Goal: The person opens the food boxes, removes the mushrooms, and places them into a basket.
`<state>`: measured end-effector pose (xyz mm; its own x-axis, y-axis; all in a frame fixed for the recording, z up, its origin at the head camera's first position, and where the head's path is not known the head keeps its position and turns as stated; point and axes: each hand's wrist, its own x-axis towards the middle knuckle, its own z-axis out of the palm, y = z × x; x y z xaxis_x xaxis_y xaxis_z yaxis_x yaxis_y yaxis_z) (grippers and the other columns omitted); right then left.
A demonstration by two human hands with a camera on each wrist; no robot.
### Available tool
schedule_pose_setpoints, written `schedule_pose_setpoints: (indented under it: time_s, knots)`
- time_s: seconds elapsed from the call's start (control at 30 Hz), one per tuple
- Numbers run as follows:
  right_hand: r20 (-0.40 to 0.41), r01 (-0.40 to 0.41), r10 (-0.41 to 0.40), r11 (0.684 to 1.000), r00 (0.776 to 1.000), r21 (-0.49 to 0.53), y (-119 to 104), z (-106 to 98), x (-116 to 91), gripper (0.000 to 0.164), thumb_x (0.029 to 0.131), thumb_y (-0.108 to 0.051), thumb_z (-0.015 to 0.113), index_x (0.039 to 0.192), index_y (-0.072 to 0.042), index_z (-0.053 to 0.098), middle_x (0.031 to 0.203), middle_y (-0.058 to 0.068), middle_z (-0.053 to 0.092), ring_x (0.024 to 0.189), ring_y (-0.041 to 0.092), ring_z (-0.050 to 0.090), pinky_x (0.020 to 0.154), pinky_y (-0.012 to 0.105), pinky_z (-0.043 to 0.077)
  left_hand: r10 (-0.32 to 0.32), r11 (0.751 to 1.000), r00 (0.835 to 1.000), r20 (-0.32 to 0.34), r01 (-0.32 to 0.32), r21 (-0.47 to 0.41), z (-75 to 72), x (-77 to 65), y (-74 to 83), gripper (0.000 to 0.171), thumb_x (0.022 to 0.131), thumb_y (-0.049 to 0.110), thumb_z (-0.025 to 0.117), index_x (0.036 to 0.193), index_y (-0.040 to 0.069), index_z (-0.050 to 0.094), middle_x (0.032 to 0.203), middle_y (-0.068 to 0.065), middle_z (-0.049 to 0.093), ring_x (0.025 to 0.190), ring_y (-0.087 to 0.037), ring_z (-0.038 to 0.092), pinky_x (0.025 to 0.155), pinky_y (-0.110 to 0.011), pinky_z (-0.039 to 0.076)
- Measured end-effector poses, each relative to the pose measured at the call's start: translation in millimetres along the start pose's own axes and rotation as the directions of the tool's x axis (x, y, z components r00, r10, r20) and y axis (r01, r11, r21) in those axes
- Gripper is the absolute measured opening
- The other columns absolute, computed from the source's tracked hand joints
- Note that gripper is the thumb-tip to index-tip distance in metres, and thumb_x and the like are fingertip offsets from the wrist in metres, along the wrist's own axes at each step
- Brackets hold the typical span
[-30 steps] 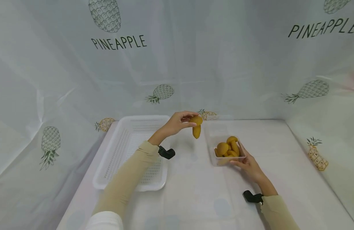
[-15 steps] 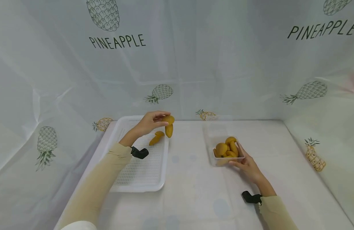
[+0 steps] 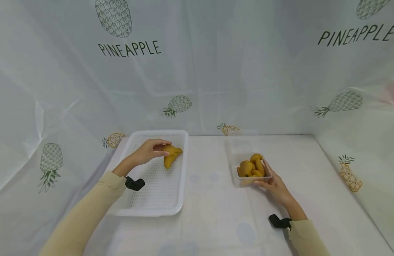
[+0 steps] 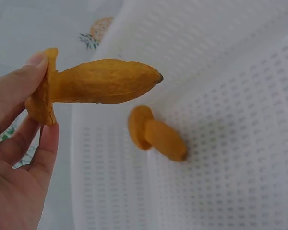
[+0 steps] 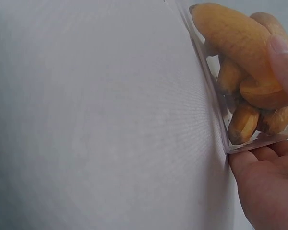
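My left hand pinches an orange-yellow mushroom by its cap, stem pointing away from the palm, over the white perforated basket. A second mushroom of the same colour lies inside that basket, just beyond the held one. On the right, a clear plastic box stands on the table with several mushrooms in it. My right hand grips the near right corner of the box, thumb on one side and fingers on another. Through its clear wall, stems and caps show in the right wrist view.
The box's transparent lid stands open at its far side. A pale cloth covers the table between basket and box. White sheeting printed with pineapples hangs behind and at both sides.
My left hand has carried the mushroom leftward from beside the box and lowered it over the basket, where another mushroom lies. My right hand stays on the box.
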<state>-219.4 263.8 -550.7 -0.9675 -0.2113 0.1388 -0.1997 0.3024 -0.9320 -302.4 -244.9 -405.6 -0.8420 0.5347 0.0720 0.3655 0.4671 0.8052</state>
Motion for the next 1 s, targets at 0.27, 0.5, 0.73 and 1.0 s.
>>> schedule_pose_setpoints:
  time_s: [0.27,0.5,0.73,1.0]
  knots:
    - [0.004,0.003,-0.003,1.0,1.0,0.007,3.8,0.6,-0.6,0.096,0.093,-0.005,0.071,0.162,-0.023,0.007,0.161,0.027,0.013,0.113,0.007,0.044,0.076,0.015,0.046,-0.045,0.998,0.997,0.061,0.042,0.05,6.1,-19.1,-24.1,0.046,0.091,0.006,0.073,0.13,-0.013,0.058,0.129,-0.025,0.061,0.118,-0.041,0.057,0.102,-0.052,0.046]
    - [0.023,0.0,-0.001,0.999,1.0,0.053,2.0,-0.5,-1.2,0.097,0.093,-0.007,0.071,0.162,-0.027,0.006,0.162,0.025,0.009,0.14,0.036,0.029,0.089,0.008,0.043,-0.08,0.989,0.992,0.097,0.067,0.132,12.6,-26.5,-41.3,0.044,0.088,0.011,0.077,0.125,-0.01,0.063,0.122,-0.02,0.065,0.109,-0.035,0.061,0.1,-0.052,0.048]
    - [0.017,-0.012,0.012,0.999,1.0,0.039,1.4,-0.8,-1.5,0.097,0.093,-0.008,0.072,0.162,-0.027,0.007,0.162,0.024,0.012,0.127,0.019,0.041,0.084,0.012,0.046,-0.106,0.981,0.986,0.126,0.084,0.173,14.8,-30.0,-50.9,0.044,0.089,0.01,0.076,0.125,-0.011,0.062,0.122,-0.02,0.065,0.109,-0.036,0.06,0.099,-0.052,0.048]
    - [0.012,-0.022,0.022,1.0,1.0,0.012,-1.9,-1.7,-1.2,0.096,0.093,-0.011,0.073,0.162,-0.028,0.008,0.163,0.022,0.013,0.118,0.004,0.041,0.079,0.012,0.045,-0.094,0.981,0.992,0.084,0.078,0.18,10.5,-27.9,-49.6,0.045,0.089,0.008,0.075,0.127,-0.011,0.061,0.128,-0.027,0.06,0.115,-0.044,0.056,0.1,-0.055,0.046]
